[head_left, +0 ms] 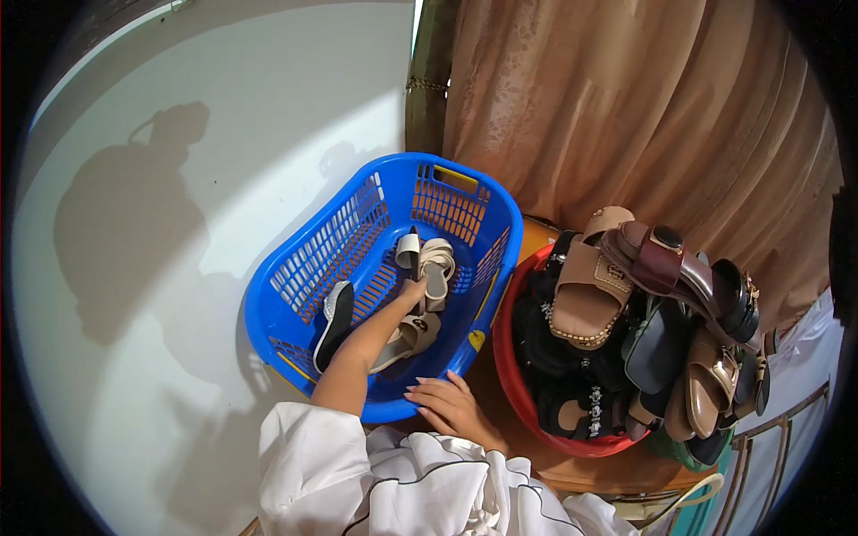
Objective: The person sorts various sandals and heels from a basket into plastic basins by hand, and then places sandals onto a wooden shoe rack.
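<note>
A blue plastic laundry basket (386, 413) stands in front of me with several sandals inside. My left hand (414, 291) reaches down into it and is closed on a white-strapped sandal (407, 251), which stands on edge; its fingertips are mostly hidden. Right beside that hand lies a beige strappy sandal (436, 268). A beige sandal with a metal ornament (418, 334) is at the near side, and a black-soled sandal (336, 326) leans along the left wall. My right hand (456, 409) lies on the basket's near rim, fingers spread and holding nothing.
To the right, a red tub (509, 380) is heaped with sandals, among them a tan one (590, 284) and a maroon-strapped one (657, 259). A green container (688, 454) sits beside it. The wooden tabletop (572, 469) carries them. Behind hangs a brown curtain (626, 116); a white wall (295, 98) rises at left.
</note>
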